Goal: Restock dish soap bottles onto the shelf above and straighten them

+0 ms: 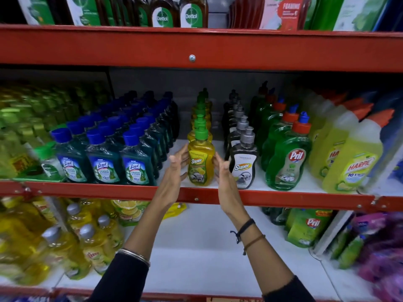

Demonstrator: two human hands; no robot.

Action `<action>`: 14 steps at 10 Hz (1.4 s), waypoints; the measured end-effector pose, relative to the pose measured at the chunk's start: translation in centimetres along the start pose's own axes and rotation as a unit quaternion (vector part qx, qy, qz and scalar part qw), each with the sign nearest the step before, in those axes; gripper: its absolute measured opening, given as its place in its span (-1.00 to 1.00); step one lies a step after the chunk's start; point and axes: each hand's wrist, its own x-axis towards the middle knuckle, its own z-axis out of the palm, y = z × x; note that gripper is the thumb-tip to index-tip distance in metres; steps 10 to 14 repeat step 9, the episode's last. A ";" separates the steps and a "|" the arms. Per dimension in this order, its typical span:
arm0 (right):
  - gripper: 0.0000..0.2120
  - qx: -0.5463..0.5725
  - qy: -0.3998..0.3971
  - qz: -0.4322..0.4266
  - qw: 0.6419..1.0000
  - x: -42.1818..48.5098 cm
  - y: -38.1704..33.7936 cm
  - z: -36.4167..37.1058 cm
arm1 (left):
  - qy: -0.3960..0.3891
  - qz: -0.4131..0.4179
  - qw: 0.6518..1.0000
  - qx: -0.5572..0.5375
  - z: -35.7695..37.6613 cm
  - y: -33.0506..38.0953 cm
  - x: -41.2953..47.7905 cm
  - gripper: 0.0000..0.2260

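A yellow dish soap bottle (200, 162) with a green pump cap stands upright at the front of its row on the middle shelf (218, 194). More yellow bottles line up behind it. My left hand (177, 165) is at its left side and my right hand (222, 168) at its right side, fingers spread. Both hands flank the bottle; whether the fingers touch it is unclear. A row of grey dish soap bottles (243, 164) stands just to the right.
Blue-capped Lizol bottles (104, 158) fill the left of the shelf, green Pril bottles (287, 158) and yellow Harpic bottles (351, 162) the right. The lower shelf holds yellow bottles (91, 243) at left, a Pril pouch (307, 225) at right, bare white board between.
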 end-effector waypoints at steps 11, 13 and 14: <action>0.05 0.133 0.026 0.021 0.991 -0.3 -0.3 -1.3 | 0.050 0.032 0.998 0.029 0.6 1.3 -2.6 -0.04; 0.05 0.133 0.026 0.021 0.991 -0.3 -0.3 -1.3 | 0.050 0.032 0.998 0.029 0.6 1.3 -2.6 -0.04; 0.05 0.133 0.026 0.021 0.991 -0.3 -0.3 -1.3 | 0.050 0.032 0.998 0.029 0.6 1.3 -2.6 -0.04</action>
